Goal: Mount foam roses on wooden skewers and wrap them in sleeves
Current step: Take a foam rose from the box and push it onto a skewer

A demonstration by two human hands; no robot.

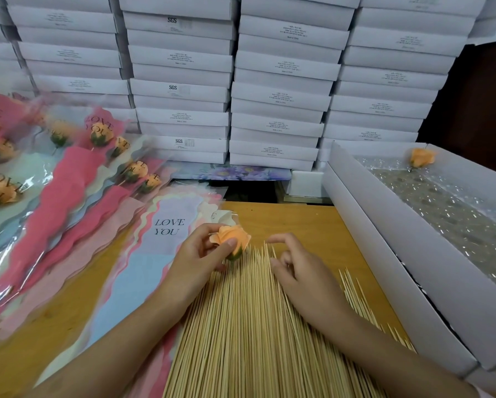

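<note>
The left hand (pixel 195 259) grips an orange foam rose (pixel 231 241) between thumb and fingertips, with the bloom facing up and the green base pointing down toward the skewer tips. The right hand (pixel 297 272) rests on the pile of wooden skewers (pixel 241 326) with its fingers loosely curled and the index finger raised. Whether it pinches a skewer cannot be determined. The skewers lie in a wide fan on the wooden table (pixel 292 219), points directed away from the person. Just left of the pile lies a stack of flat sleeves (pixel 160 254), the top one printed "LOVE YOU". Further left, finished wrapped roses (pixel 99 136) lie in overlapping rows. To the right stands an open white box (pixel 384 234) lined with bubble wrap, with one loose rose (pixel 420 158) at its far end. Stacked white cartons (pixel 284 96) form the wall behind the table.
</note>
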